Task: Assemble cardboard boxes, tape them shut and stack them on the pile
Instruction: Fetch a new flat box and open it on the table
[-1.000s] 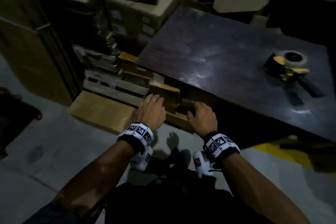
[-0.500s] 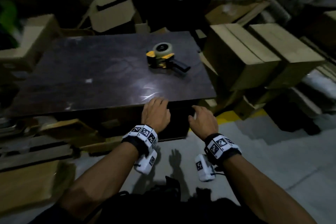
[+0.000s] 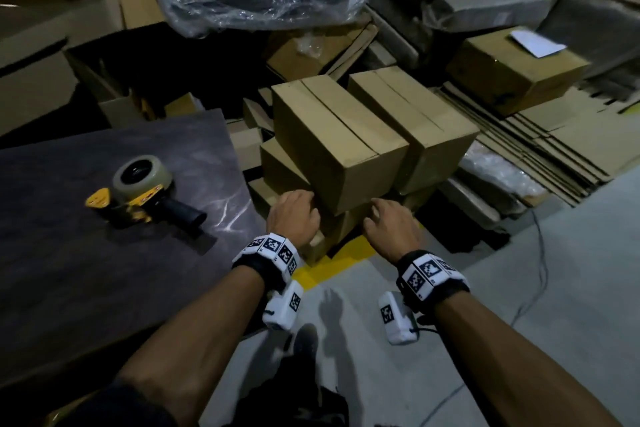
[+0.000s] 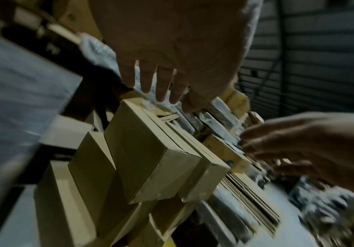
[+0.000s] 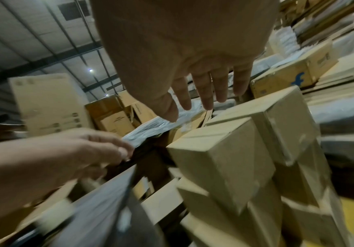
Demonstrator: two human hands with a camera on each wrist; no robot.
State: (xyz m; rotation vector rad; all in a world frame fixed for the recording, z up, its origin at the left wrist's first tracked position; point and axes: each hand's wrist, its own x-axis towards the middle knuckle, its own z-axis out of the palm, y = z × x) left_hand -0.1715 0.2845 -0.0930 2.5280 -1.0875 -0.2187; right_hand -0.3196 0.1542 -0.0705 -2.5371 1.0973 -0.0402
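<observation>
Reaching both hands out toward the pile of taped cardboard boxes on the floor, just right of the dark table. Holding nothing: left hand hanging with fingers straight and slightly spread, as seen in its wrist view; right hand likewise released, fingers extended, not touching cardboard in any view. Hovering near the lower corner of the top left box, which is sitting beside a second sealed box, the two side by side on more boxes beneath. Lying well apart on the table: the yellow tape dispenser, roll mounted, handle pointing toward the pile. Lying flat past the pile, to its right: a layer of unfolded cartons, likely the stock for the next box.

Judging the boxes light and probably empty, with stiff walls but faces that would dent under a hard squeeze; smooth tape along the seams likely slick. Better gripping with palms on opposite end faces or under the bottom edges, not on the taped seam.
</observation>
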